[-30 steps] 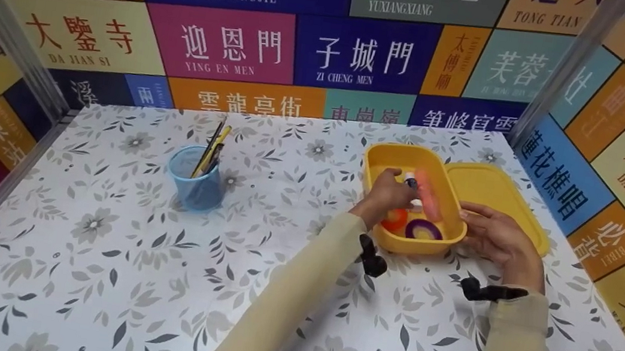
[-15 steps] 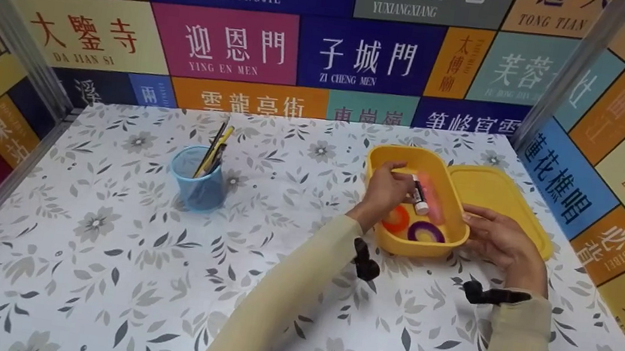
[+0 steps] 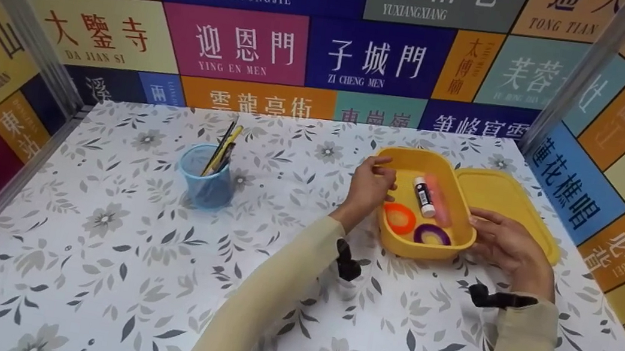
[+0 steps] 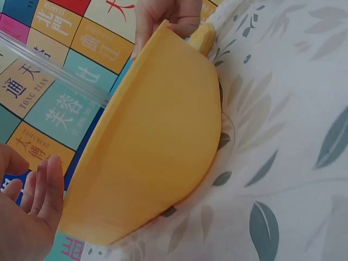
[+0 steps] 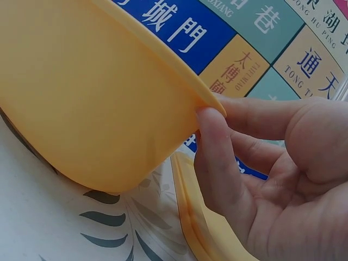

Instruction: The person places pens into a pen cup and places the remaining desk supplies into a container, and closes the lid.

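Note:
A yellow plastic box [image 3: 417,250] stands uncovered on the table. Inside lie a black-and-white glue stick [image 3: 424,197], a pink elongated object [image 3: 439,201], an orange ring [image 3: 411,216] and a purple ring [image 3: 446,237]. My left hand [image 3: 367,190] hovers beside the box's left rim, its fingers loosely bent and holding nothing; the left wrist view shows these fingers [image 4: 53,187] next to the outer wall. On the other side, my right hand [image 3: 511,251] pinches the box's rim between thumb and fingers, seen closely in the right wrist view [image 5: 212,122].
A yellow lid [image 3: 511,202] lies flat to the right of the box, partly behind the right hand. Farther left, a blue mesh pen cup [image 3: 206,182] holds several pens and pencils. Printed wall panels [image 3: 245,43] enclose the flower-patterned table [image 3: 154,275] at the back and sides.
My left hand has let go of the glue stick and moved out leftward to the box's rim. The glue stick now lies beside the pink object. My right hand keeps its place at the rim.

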`<state>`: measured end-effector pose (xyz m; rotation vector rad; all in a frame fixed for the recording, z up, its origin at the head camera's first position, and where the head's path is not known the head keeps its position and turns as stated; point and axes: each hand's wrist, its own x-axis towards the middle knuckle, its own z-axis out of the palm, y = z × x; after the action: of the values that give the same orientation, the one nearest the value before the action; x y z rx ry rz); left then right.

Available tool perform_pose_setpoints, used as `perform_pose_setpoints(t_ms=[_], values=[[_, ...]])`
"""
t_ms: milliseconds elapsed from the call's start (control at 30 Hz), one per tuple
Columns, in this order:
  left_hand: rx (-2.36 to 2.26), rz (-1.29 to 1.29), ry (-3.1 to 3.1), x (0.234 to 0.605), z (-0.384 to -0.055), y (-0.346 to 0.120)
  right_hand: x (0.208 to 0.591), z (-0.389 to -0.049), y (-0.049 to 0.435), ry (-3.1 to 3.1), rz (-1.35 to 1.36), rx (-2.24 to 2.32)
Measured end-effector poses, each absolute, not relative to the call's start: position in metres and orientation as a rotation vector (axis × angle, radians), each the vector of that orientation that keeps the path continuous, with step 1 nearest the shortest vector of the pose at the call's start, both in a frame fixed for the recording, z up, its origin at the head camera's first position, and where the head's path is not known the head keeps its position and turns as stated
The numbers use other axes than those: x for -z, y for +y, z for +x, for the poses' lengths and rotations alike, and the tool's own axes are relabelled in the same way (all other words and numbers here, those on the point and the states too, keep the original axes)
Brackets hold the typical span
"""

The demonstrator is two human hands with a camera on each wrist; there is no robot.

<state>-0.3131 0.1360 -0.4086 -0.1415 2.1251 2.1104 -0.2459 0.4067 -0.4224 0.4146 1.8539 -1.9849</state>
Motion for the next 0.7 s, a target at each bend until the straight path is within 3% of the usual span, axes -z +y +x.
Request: perform_pose_setpoints(t_ms=[400, 700], values=[[-2.137, -0.072, 2.116, 0.411, -0.310, 0.125, 0.424, -0.246, 0.407, 1.847, 0.386, 2.028], [-2.105, -0.326, 2.075, 0.398, -0.307, 0.116, 0.425, -0.246, 0.407, 1.843, 0.360, 2.021]])
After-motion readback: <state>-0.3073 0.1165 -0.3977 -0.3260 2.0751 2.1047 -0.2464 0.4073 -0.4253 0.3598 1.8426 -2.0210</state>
